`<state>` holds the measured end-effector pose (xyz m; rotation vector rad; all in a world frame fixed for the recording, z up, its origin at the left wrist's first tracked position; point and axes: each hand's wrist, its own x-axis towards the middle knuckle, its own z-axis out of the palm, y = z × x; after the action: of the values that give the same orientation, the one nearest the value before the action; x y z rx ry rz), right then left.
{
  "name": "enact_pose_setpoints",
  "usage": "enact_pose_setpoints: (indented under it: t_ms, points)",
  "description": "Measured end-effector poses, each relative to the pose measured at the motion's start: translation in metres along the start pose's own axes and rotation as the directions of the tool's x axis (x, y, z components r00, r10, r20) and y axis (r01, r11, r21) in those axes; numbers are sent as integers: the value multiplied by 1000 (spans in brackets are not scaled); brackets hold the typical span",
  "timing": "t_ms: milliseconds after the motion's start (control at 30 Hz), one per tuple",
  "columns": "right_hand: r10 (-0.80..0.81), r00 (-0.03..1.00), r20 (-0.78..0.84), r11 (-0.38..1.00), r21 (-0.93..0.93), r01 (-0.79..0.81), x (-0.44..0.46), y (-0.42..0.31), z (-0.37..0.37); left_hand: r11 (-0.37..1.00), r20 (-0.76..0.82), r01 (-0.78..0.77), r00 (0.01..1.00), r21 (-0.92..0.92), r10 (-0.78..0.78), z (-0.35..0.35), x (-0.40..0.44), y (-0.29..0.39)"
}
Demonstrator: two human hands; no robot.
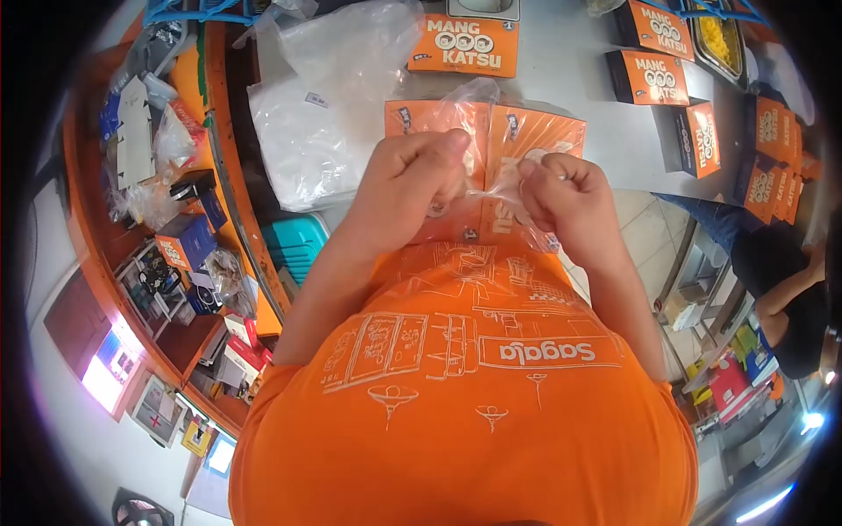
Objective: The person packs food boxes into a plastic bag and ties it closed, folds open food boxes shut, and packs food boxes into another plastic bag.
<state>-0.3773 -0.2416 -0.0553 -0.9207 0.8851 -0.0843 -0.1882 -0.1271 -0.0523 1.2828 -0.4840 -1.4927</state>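
Observation:
A clear plastic bag [481, 191] is stretched between my two fists in front of my orange shirt. My left hand [408, 180] is closed on the bag's plastic at its left side. On the other side my right hand [570, 197] pinches the plastic in a closed fist. Inside or under the clear film are orange printed boxes, one at the left [412, 118] and one at the right [548, 131]. Film and hands hide parts of these boxes. To the left of them, a pile of clear plastic bags [307, 131] lies on the counter.
More orange boxes stand on the grey counter [574, 61], one behind the bag [465, 46] and several at the right. A metal tray of yellow food [721, 39] sits at the far right. Cluttered shelves [197, 245] line the left. Another person [781, 289] is at right.

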Motion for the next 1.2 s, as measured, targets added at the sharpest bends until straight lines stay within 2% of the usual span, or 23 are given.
enact_pose_setpoints:
  t_ms: [33,133,200,367,533,567,633,667,700,733,767,800,833,867,900,933,967,1000,1033,1100,1133,1167,1200]
  points:
    - [61,994,-88,993,103,-52,-2,0,0,1000,-1,8,1000,-9,-8,-1,-2,-1]
    - [170,975,-142,944,306,-120,-11,-3,-6,999,-217,51,975,-11,-52,-7,-6,-1]
    - [171,976,-134,947,294,-125,-15,0,-8,996,-326,82,943,34,-67,-6,-12,6]
    - [111,972,-207,972,228,-62,-30,6,-11,993,-356,91,933,77,-58,-12,-25,3]
    - [142,961,-239,938,343,-53,-27,5,-21,989,-406,80,913,120,-25,-20,-36,0]
    - [147,961,-236,938,341,-60,-22,8,-22,973,-420,106,907,207,-9,-16,-31,0]
    - [-51,972,-229,969,223,103,-11,14,-21,949,-430,125,903,290,13,-11,-26,1]
    - [-56,972,-229,971,215,107,-13,11,-17,892,-300,-17,939,451,170,-9,-24,2]
    - [-182,964,-195,980,48,194,-15,6,-9,793,-140,-173,941,584,308,-8,-22,1]
    - [-290,946,-147,955,-110,276,-19,6,-2,793,-136,-174,942,584,307,-8,-19,-1]
    - [-288,945,-153,956,-106,274,-19,9,2,844,-34,-244,955,477,295,-10,-15,-3]
    - [-465,885,-20,881,-109,460,-15,13,5,883,69,-300,953,360,296,-9,-13,-4]
    - [-625,773,108,769,-89,633,-10,15,6,879,81,-307,951,365,299,-4,-11,-6]
    - [-633,741,225,753,-42,656,-8,12,6,924,3,-355,934,143,358,3,-6,-10]
    - [-642,734,220,745,-48,666,-8,15,8,913,-86,-399,916,-87,392,8,-3,-12]
    - [-599,785,160,793,-14,609,-7,22,13,910,-75,-404,914,-89,398,8,-2,-12]
    - [-547,830,104,836,27,548,-6,26,21,911,-54,-334,942,-240,331,8,-1,-12]
    - [-573,819,-27,818,57,573,-2,26,35,889,-25,-253,964,-382,264,6,-1,-12]
    - [-576,817,-25,815,56,577,3,26,33,888,-24,-257,963,-381,268,2,0,-12]
    - [-508,861,13,830,272,486,13,25,29,988,28,-142,990,66,141,-6,3,-10]
    - [-511,859,12,829,270,490,15,22,30,987,30,-146,989,66,144,-3,2,-7]
    - [-428,903,-38,843,344,414,17,16,31,892,41,-262,963,368,266,5,1,-1]
    - [-336,939,-78,844,418,337,19,11,31,697,86,-344,922,629,377,9,2,2]
